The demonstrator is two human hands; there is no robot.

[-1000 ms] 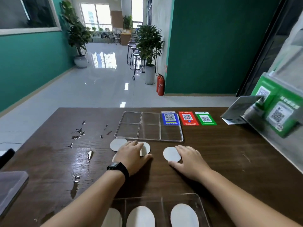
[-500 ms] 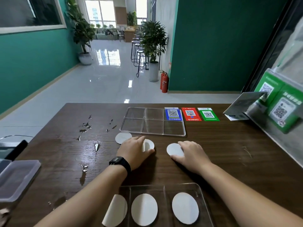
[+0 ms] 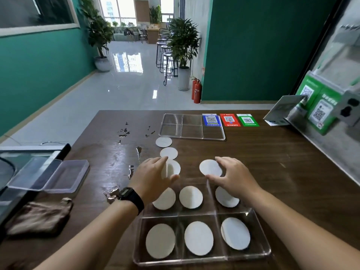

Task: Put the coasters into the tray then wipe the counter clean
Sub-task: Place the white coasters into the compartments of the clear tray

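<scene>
Coasters: left hand [image 3: 153,177] fingers pinch one white coaster [image 3: 172,168], right hand [image 3: 232,177] fingers pinch another coaster [image 3: 209,167], both above near tray [image 3: 261,250] holding six; two loose coasters [image 3: 168,152] on table [image 3: 272,162].

Teal walls [image 3: 39,71] line the left side of a long corridor, and a darker green wall [image 3: 263,51] closes the right. A framed window [image 3: 37,14] sits high in the left wall. The pale, glossy floor [image 3: 120,88] mirrors bright daylight from tall windows [image 3: 116,8] at the far end. A potted tree [image 3: 100,38] in a white pot stands at the left wall, and a second leafy plant [image 3: 183,41] in a tall grey pot stands beside a row of black bar stools [image 3: 165,53]. Two red fire extinguishers [image 3: 196,90] lean at the corner of the green wall. Far back, a wooden desk [image 3: 153,36] and chairs are blurred.
</scene>
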